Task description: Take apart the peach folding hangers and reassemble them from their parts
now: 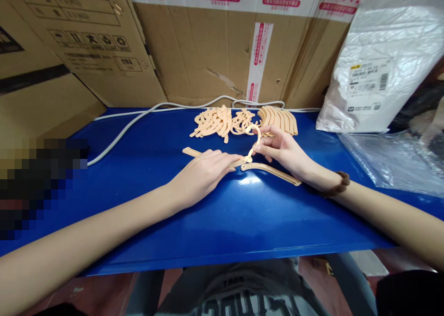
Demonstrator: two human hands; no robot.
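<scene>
My left hand [204, 175] is closed on a cream plastic hanger arm [192, 152] whose far end sticks out to the left. Between the fingers of my right hand [280, 149] is a cream plastic hook [258, 133], curved like a question mark. The hook's lower end meets the inner end of the hanger arm; whether the two are locked together I cannot tell. Just below my right hand, a second hanger arm [272, 172] lies on the blue table, its inner end close to the joint.
Behind my hands lie a pile of hanger pieces [215, 121], a heap of hooks [241, 120] and a row of curved arms [279, 119]. A white cable [128, 124] runs along the back. Cardboard boxes [208, 52] and a white parcel bag [374, 75] border the blue table [222, 233].
</scene>
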